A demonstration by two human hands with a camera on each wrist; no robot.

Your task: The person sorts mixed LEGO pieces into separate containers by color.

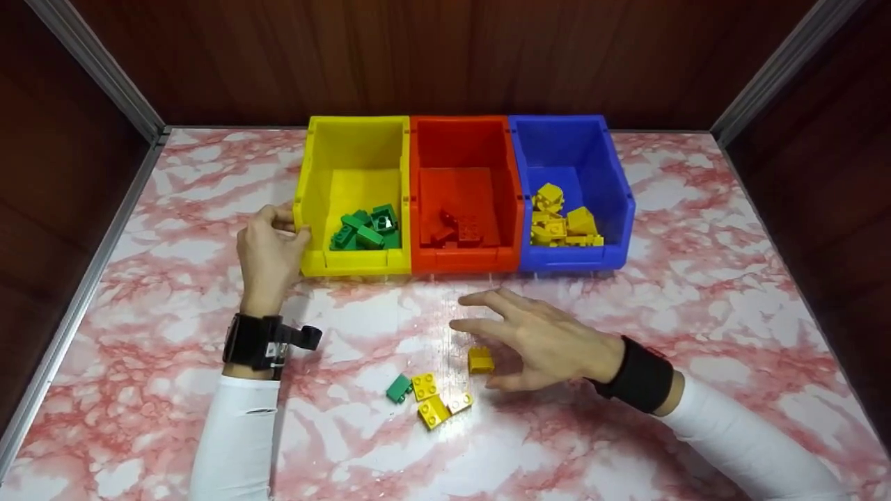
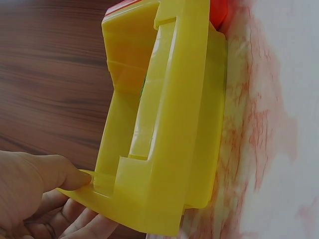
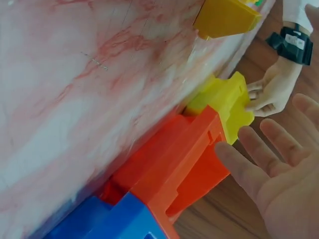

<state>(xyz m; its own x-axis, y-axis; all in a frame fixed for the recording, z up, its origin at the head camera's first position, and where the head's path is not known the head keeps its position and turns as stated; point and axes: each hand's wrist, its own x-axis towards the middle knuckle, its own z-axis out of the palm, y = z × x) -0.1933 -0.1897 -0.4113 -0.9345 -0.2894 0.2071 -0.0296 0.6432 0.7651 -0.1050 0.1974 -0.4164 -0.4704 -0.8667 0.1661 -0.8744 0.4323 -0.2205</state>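
My left hand (image 1: 270, 250) grips the left side wall of the yellow bin (image 1: 353, 261); in the left wrist view the thumb lies over the rim and the fingers sit outside it. My right hand (image 1: 546, 341) hovers with fingers spread and holds nothing. A yellow toy brick (image 1: 480, 360) lies on the table between its thumb and fingers, apart from them as far as I can see. Left of that are a green brick (image 1: 399, 388), a yellow brick (image 1: 424, 386), another yellow brick (image 1: 433, 412) and a pale-topped brick (image 1: 459, 403).
Green bricks (image 1: 358, 231) lie in the yellow bin. Beside it stand a red bin (image 1: 465, 260) with red bricks (image 1: 468, 228) and a blue bin (image 1: 574, 260) with yellow bricks (image 1: 580, 221). Wooden panels (image 1: 445, 56) enclose the marbled table (image 1: 696, 278).
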